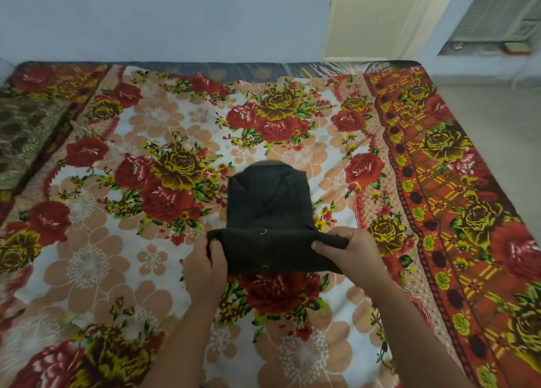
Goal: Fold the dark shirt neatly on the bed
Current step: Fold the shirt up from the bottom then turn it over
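The dark shirt (269,209) lies in the middle of the bed (140,270), folded into a narrow strip with its collar end pointing away from me. Its near end is lifted and turned over as a flap showing two small snaps. My left hand (205,266) grips the flap's left corner with the thumb on top. My right hand (348,254) pinches the flap's right corner. Both hands hold the flap just above the bedspread.
The bed wears a floral bedspread with red and yellow roses. A brown patterned pillow (26,136) lies at the far left. The bed's right edge (480,142) drops to a pale floor, with a door (377,19) and a wall beyond.
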